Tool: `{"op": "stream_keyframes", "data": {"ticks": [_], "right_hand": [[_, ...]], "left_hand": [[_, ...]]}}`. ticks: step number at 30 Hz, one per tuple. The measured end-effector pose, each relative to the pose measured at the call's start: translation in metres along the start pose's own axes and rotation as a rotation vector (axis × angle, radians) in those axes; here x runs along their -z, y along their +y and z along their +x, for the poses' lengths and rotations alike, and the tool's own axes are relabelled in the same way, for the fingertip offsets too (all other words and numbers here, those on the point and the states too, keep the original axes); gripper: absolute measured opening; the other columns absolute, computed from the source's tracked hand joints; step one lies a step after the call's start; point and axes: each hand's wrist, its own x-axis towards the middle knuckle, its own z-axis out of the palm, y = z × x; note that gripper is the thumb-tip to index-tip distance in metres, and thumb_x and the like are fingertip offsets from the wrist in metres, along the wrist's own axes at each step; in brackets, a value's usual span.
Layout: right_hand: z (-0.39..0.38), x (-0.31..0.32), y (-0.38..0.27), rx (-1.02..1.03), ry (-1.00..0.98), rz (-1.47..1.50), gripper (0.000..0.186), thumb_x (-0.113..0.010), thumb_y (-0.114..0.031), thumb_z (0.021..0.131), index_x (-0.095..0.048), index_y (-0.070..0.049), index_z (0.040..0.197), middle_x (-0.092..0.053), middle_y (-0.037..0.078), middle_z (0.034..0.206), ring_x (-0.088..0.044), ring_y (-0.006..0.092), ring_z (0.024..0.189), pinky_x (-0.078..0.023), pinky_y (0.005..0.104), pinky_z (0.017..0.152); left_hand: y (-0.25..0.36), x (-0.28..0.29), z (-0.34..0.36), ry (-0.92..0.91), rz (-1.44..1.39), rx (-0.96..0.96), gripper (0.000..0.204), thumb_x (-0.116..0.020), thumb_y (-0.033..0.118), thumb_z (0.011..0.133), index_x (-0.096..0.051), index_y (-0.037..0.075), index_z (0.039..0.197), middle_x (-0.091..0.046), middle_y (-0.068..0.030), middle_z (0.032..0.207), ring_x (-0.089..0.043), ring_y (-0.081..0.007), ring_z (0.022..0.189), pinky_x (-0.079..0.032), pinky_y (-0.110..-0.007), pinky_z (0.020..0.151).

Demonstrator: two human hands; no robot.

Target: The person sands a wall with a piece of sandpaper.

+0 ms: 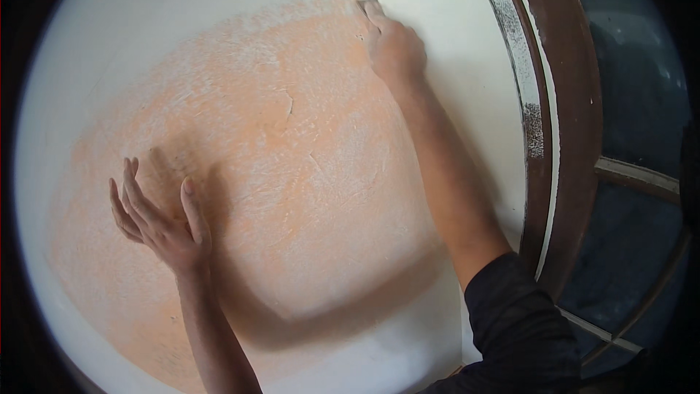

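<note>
A pale wall (131, 22) fills most of the head view, with a broad peach-orange patch (292, 153) on it, streaked and scuffed with white. At the patch's upper right end, close to the wall corner, my right hand (397, 47) presses a small dark flat piece that looks like sandpaper (367, 6) to the surface. Its fingers are closed on the piece, most of which they hide. Lower left, my left hand (164, 230) is raised in front of the patch, fingers spread and holding nothing. Its shadow falls on the wall to its right.
To the right, past the corner, a brown window frame (572, 102) with dark glass panes (634, 95) curves down the view. A speckled strip (521, 66) runs along its inner edge. Shallow scratches (289, 102) mark the middle of the patch.
</note>
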Motion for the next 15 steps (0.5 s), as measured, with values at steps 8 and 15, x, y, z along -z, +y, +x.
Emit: {"op": "stream_keyframes", "data": {"ticks": [8, 15], "right_hand": [[0.038, -0.011, -0.004, 0.222, -0.040, -0.112, 0.042, -0.047, -0.032, 0.108, -0.056, -0.011, 0.143, -0.062, 0.012, 0.143, -0.072, 0.0364, 0.106, -0.060, 0.0489, 0.088], [0.054, -0.012, 0.002, 0.161, -0.136, -0.114, 0.050, -0.047, -0.036, 0.109, -0.047, -0.013, 0.153, -0.047, 0.009, 0.157, -0.050, 0.0288, 0.144, -0.059, 0.0461, 0.098]], "left_hand": [[-0.007, -0.006, -0.002, -0.022, 0.000, -0.055, 0.066, -0.058, 0.042, 0.103, -0.043, 0.002, 0.153, -0.050, -0.0127, 0.155, -0.030, -0.0405, 0.152, -0.020, -0.056, 0.124], [0.001, -0.013, -0.003, -0.021, -0.062, -0.099, 0.057, -0.058, 0.039, 0.106, -0.048, 0.005, 0.151, -0.051, -0.0106, 0.155, -0.033, -0.0393, 0.151, -0.022, -0.055, 0.124]]}}
